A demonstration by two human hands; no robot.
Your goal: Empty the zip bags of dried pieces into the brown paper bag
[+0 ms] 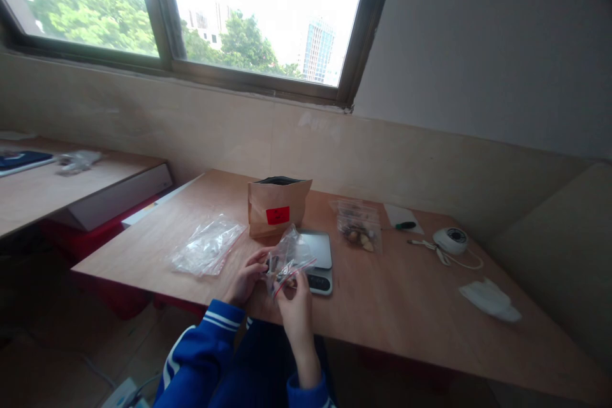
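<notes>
Between my two hands is a clear zip bag (289,256) with a red seal line and some small brownish pieces low inside it. My left hand (247,275) grips its left side, fingers curled against the plastic. At the right, my right hand (297,301) pinches the bag by its red-lined edge. Partly behind the bag lies a kitchen scale (321,250) with a pale plate and a dark display strip. A brown paper pouch (258,207) with a red label stands with its top open, just beyond my hands.
Flat clear zip bags (208,247) lie on the left of the wooden table (382,312). Further right are filled zip bags (358,226), a green-handled screwdriver (405,225) by white paper, a white dome camera (450,241) with its cable, and crumpled white plastic (490,299).
</notes>
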